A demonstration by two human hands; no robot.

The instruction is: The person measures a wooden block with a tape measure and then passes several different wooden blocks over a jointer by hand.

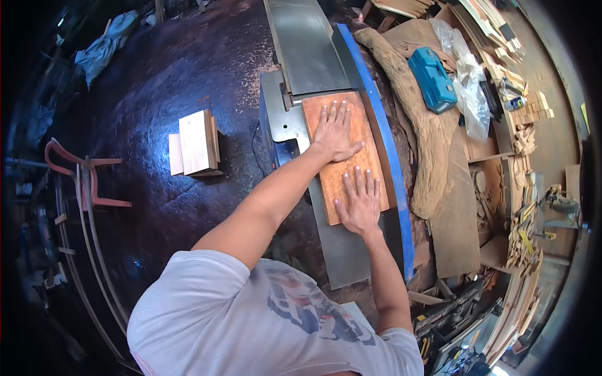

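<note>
A reddish-brown wooden board (350, 164) lies flat on the metal bed of a jointer (309, 47), along its blue-edged fence (376, 106). My left hand (337, 135) is pressed flat on the far half of the board, fingers spread and pointing away. Nearer to me, my right hand (360, 202) rests palm down on the near half, with its fingers apart too. Neither hand wraps around the board. The cutter is hidden, and the board covers the middle of the bed.
On the dark floor at left stand stacked wood blocks (197, 143) and a red chair frame (88, 172). Right of the fence lie a long rough log (419, 138), a teal case (433, 80), clear plastic bags (471, 94) and shelves with wood offcuts (525, 235).
</note>
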